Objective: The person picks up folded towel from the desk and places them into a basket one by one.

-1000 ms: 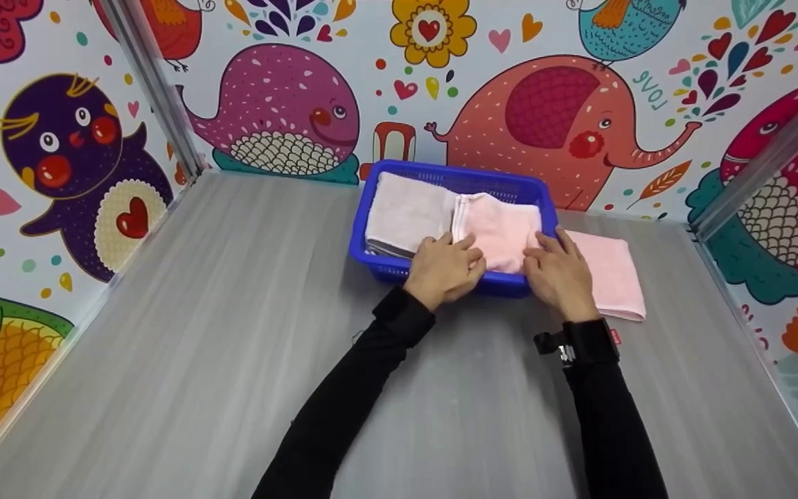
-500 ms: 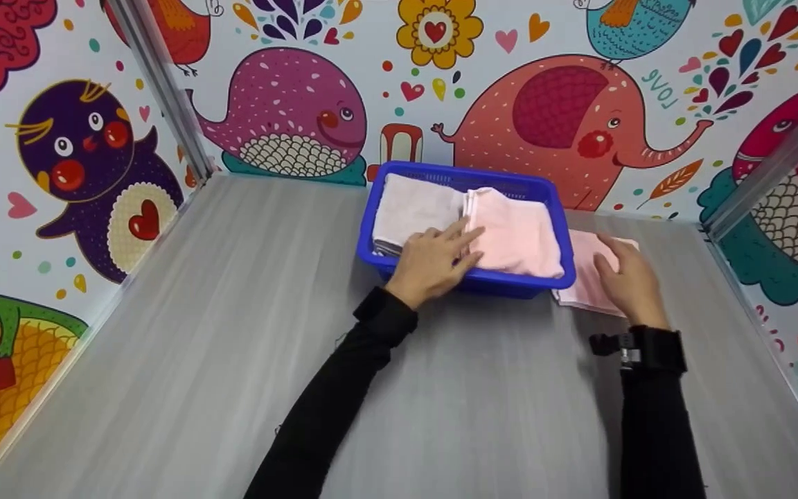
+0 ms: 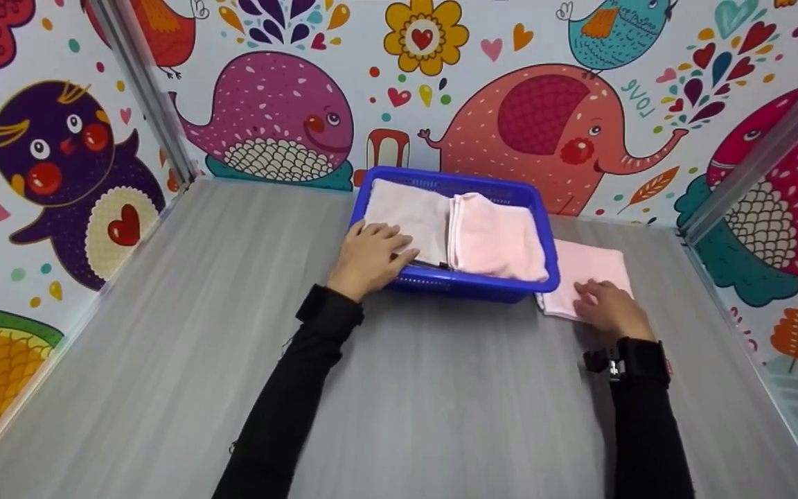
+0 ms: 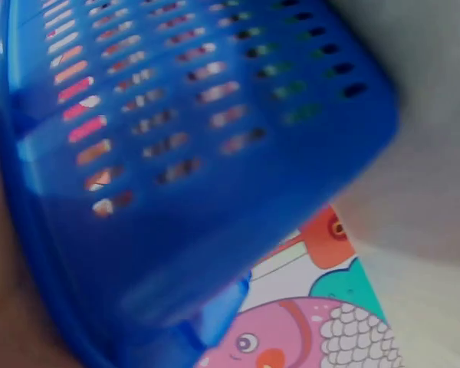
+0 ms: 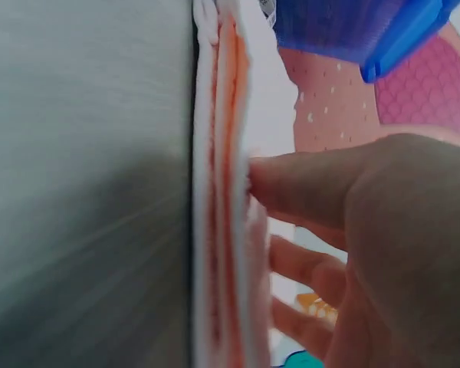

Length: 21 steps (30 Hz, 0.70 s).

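Note:
In the head view, a blue plastic basket (image 3: 454, 276) holds two folded stacks side by side: a pale greyish towel (image 3: 413, 208) at left and a pink towel (image 3: 499, 235) at right. My left hand (image 3: 369, 260) lies over the basket's front left corner, its fingers spread loosely over the rim and the greyish towel. Another folded pink towel (image 3: 596, 267) lies flat on the table, right of the basket. On its near part rests my right hand (image 3: 610, 308); the right wrist view shows the thumb and fingertips against the top layer of this pink towel (image 5: 230, 192).
The grey table (image 3: 233, 346) extends in front of the basket and to both sides. Walls with cartoon animals enclose it, such as the back wall (image 3: 399, 111), which stands close behind the basket. Metal posts (image 3: 139, 90) mark the corners.
My right hand has left the pink towel in the basket and moved right onto the pink towel on the table. My left hand has shifted left to the basket's front left corner.

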Each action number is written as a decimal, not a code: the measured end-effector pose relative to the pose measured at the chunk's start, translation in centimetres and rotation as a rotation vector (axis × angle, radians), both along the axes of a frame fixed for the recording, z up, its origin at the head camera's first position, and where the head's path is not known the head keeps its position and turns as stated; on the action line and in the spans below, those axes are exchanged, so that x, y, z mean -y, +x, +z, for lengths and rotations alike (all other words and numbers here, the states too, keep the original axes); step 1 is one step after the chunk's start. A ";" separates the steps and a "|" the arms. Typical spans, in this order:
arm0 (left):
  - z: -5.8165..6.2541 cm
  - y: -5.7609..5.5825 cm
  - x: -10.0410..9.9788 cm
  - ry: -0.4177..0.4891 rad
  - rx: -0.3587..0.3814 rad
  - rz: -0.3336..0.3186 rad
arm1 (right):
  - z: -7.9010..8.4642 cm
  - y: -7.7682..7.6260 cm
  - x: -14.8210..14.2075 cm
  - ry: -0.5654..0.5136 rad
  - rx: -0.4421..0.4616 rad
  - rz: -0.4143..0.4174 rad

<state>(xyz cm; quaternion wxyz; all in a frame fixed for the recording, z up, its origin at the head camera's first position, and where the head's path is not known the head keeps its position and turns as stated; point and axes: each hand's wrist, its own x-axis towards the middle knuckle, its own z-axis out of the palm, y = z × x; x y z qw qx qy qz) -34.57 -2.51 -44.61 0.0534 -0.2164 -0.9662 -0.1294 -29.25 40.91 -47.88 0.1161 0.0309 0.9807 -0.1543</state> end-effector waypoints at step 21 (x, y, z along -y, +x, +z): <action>-1.3 0.2 0.5 0.054 -0.084 0.006 | 1.0 11.6 2.0 0.095 -0.144 0.308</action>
